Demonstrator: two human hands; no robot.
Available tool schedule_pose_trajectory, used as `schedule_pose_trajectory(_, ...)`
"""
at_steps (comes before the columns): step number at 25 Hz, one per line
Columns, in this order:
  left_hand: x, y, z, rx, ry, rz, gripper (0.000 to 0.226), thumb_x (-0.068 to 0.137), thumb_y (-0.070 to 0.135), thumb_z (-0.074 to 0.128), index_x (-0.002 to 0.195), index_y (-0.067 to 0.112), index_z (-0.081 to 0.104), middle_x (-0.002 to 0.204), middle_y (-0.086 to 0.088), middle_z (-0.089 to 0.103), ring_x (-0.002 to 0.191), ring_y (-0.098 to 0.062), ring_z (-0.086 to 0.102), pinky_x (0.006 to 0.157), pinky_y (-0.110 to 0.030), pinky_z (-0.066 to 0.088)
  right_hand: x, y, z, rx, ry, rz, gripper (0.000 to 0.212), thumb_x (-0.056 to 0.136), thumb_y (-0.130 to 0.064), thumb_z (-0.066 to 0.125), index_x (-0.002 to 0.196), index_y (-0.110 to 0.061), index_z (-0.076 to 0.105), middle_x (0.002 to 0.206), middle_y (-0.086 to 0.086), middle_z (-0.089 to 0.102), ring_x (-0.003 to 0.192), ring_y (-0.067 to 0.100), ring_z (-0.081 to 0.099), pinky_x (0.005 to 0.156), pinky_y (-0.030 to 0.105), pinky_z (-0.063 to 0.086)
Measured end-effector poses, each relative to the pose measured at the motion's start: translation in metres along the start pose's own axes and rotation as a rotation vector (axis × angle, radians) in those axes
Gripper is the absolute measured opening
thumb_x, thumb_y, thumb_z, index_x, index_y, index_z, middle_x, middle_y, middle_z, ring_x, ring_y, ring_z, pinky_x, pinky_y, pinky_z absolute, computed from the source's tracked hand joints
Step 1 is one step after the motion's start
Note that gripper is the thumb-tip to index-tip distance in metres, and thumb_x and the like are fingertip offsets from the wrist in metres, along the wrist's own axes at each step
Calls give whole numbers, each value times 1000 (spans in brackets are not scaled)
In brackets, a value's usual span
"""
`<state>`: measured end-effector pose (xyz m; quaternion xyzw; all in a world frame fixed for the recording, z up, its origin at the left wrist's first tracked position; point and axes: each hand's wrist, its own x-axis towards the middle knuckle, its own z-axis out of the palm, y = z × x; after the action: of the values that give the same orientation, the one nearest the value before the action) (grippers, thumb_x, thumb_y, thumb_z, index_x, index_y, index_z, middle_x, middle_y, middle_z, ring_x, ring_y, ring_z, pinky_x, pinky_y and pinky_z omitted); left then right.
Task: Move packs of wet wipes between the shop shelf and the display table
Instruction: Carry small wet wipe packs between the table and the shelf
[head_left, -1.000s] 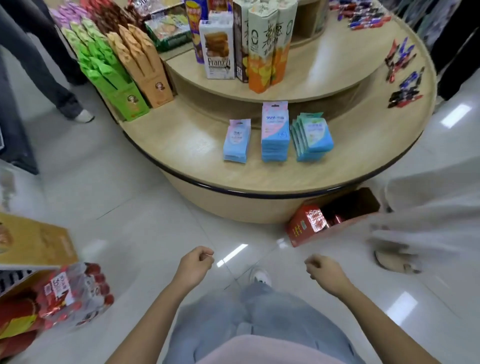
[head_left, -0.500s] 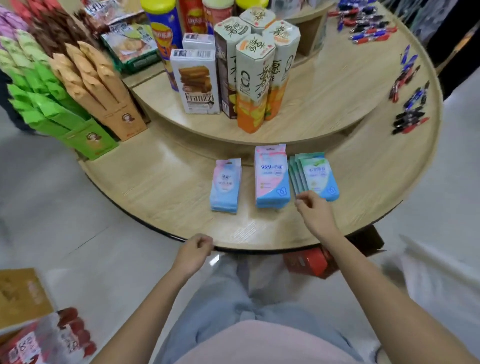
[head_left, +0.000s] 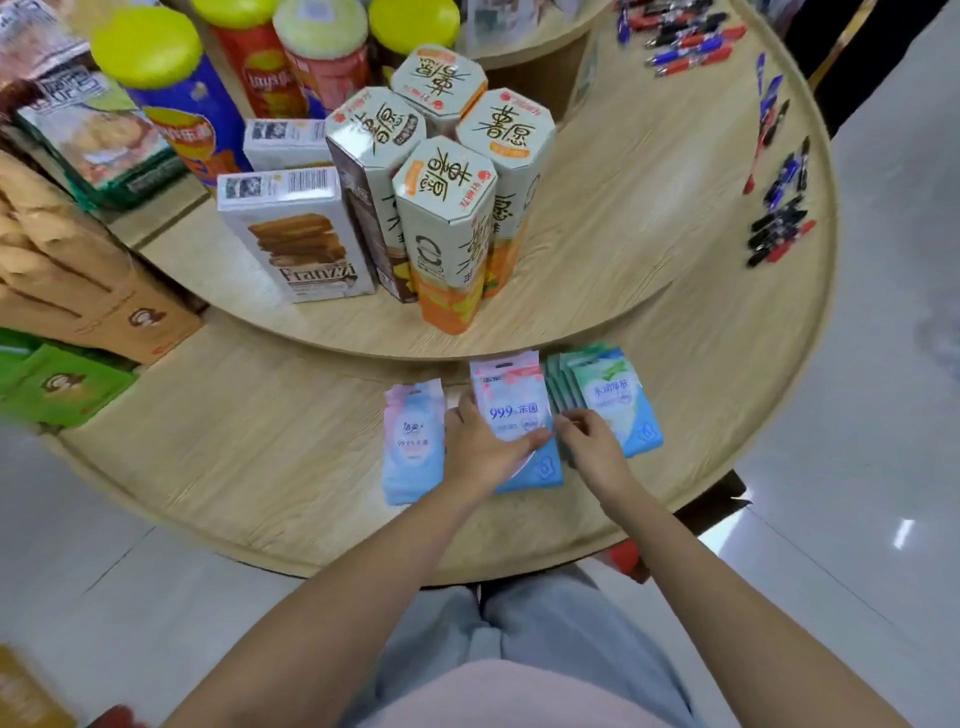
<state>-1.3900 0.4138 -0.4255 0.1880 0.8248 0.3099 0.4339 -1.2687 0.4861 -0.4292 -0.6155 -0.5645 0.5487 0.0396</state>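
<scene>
Both hands have come onto the table (head_left: 249, 467) since half a second ago: the left hand (head_left: 480, 449) was a loose fist off the near edge and is now on the middle stack (head_left: 511, 402). The right hand (head_left: 595, 449) has slid left from the near corner of the right stack (head_left: 621, 402) to the gap beside it. View has also closed in. Left grip holds the middle stack, fingers down its left side and thumb laid across the face. Right grip is narrow, fingertips curled against the left edge of the right stack; can't tell if it pinches a pack, too blurred. All three wipe stacks lie flat on the lower tier at frame centre, just below the lip of the upper tier (head_left: 623, 218). Their long axes run bottom-to-top of frame, hang-tab ends pointing up-frame, print upright to the wearer. The left stack (head_left: 413, 447) is pink over blue and reads "99.9%". The middle stack has the same colours with a larger "99.9". The right stack is green over blue, its packs fanned and tilted slightly clockwise, text too soft to read. On the upper tier above centre are a Franzzi box (head_left: 304, 244), octagonal cartons (head_left: 452, 228) with large Chinese characters, and a red Lay's can (head_left: 267, 78) behind. Pens (head_left: 779, 228) lie at upper right.
</scene>
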Motion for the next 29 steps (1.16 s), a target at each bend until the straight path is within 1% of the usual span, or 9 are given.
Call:
schedule_pose_trajectory(3, 2, -17, -4, -55, -20, -29, 63, 58, 53, 82, 109, 24, 60, 103, 9, 68, 95, -9, 64, 70, -21, 47, 6, -3, 5, 97, -113, 49, 25, 94, -33, 53, 112, -15, 51, 101, 4, 56, 78, 9, 53, 71, 25, 42)
schedule_pose_trajectory(6, -2, -40, -21, -152, -5, -102, 57, 56, 52, 82, 102, 23, 66, 97, 8, 72, 91, -10, 68, 80, -32, 55, 6, -6, 10, 147, -185, 67, 33, 93, -33, 56, 118, -15, 44, 102, 2, 56, 83, 7, 57, 63, 17, 46)
schedule_pose_trajectory(8, -6, -53, -34, -206, 26, -135, 65, 50, 56, 80, 104, 23, 67, 99, 8, 73, 92, -10, 69, 83, -34, 55, 6, -9, 15, 195, -223, 68, 43, 88, -30, 65, 120, -13, 42, 97, -1, 58, 84, 11, 62, 67, 19, 52)
schedule_pose_trajectory(10, -13, -62, -46, -258, 57, -179, 66, 53, 50, 83, 108, 19, 63, 103, 5, 72, 93, -13, 69, 82, -34, 55, 10, -8, 22, 81, -182, 25, 48, 79, -33, 75, 113, -16, 45, 96, -4, 62, 86, 13, 64, 75, 27, 54)
schedule_pose_trajectory(14, -27, -73, -60, -395, 98, -213, 69, 54, 40, 86, 110, 11, 59, 105, -1, 71, 90, -15, 69, 74, -29, 55, 18, -4, 26, -104, -146, -68, 46, 75, -34, 79, 104, -14, 49, 95, -4, 63, 84, 11, 63, 70, 26, 53)
schedule_pose_trajectory(17, -38, -71, -61, -479, 140, -214, 46, 71, 18, 82, 109, 8, 58, 100, 0, 70, 81, -11, 66, 60, -18, 53, 18, 2, 17, -110, -158, -80, 44, 80, -31, 74, 113, -10, 54, 106, 3, 65, 93, 18, 63, 81, 34, 51)
schedule_pose_trajectory(22, -49, -60, -55, -553, 137, -171, 40, 69, 15, 84, 100, 15, 59, 103, -3, 70, 86, -17, 68, 72, -30, 54, 2, 10, 3, -99, 30, -89, 39, 77, -21, 76, 105, -4, 55, 103, 10, 65, 95, 27, 62, 79, 35, 49)
schedule_pose_trajectory(25, -54, -52, -51, -536, 97, -128, 40, 69, 16, 84, 100, 17, 60, 104, -2, 71, 90, -19, 69, 78, -35, 55, -8, 15, -10, 3, 22, -76, 39, 74, -15, 79, 98, -9, 49, 101, 7, 64, 91, 22, 62, 80, 37, 51)
schedule_pose_trajectory(29, -54, -40, -49, -423, -51, -29, 51, 57, 30, 84, 101, 20, 61, 102, 1, 72, 92, -18, 70, 80, -36, 56, -33, 33, -28, 402, -45, -6, 40, 77, -4, 75, 109, -7, 52, 109, 13, 67, 98, 26, 67, 89, 48, 54)
